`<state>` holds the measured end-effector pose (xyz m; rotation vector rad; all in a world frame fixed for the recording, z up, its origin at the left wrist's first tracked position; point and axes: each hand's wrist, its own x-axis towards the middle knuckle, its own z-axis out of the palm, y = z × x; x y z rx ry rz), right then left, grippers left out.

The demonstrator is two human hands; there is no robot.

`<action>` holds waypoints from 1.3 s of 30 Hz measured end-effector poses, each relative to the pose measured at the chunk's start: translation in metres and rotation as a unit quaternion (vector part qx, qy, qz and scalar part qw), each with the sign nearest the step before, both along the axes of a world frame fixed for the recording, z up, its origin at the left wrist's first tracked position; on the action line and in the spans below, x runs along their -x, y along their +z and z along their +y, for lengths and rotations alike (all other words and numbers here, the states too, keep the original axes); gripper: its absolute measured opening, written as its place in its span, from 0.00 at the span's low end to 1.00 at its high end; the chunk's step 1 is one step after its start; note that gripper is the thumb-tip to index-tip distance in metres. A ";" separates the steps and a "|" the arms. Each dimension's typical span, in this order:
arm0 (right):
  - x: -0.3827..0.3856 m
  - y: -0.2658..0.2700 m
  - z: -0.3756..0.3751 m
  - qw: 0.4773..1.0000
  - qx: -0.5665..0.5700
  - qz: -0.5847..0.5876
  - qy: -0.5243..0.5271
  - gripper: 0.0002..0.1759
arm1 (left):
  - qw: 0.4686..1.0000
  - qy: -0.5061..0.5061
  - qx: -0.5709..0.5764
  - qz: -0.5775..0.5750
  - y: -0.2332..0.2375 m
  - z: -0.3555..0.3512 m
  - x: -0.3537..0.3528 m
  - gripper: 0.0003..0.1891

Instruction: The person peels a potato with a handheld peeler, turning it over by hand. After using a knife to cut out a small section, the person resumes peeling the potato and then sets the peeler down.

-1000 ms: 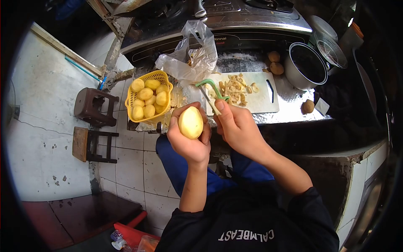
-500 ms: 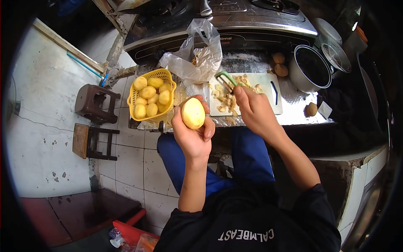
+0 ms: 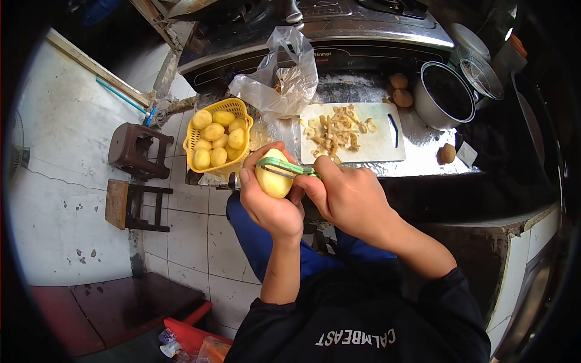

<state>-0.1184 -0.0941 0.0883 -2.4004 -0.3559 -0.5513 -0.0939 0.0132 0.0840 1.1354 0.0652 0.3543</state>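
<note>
My left hand grips a pale yellow peeled potato in front of the counter edge. My right hand holds a green peeler, and its blade lies across the top of that potato. Just behind my hands a white cutting board carries a heap of potato peels. A yellow basket of several peeled potatoes stands to the left of the board.
A clear plastic bag lies behind the basket, in front of a gas stove. A grey pot and unpeeled potatoes sit at the right. Two small stools stand on the tiled floor at left.
My right hand went out over the cutting board with the peeler, then came back to the potato. The peeler now rests on the potato, which my left hand has turned slightly.
</note>
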 end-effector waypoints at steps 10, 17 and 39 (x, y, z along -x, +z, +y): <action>-0.009 -0.013 0.000 0.999 0.016 -0.046 0.011 0.26 | 0.993 -0.037 0.085 0.074 -0.005 0.008 -0.002 0.26; -0.006 -0.012 0.008 0.999 -0.037 -0.020 0.003 0.25 | 0.995 -0.045 0.082 0.019 -0.009 0.007 0.000 0.27; -0.030 0.000 -0.007 0.979 -0.182 0.069 -0.053 0.21 | 0.998 0.002 0.044 -0.038 -0.025 0.001 0.004 0.28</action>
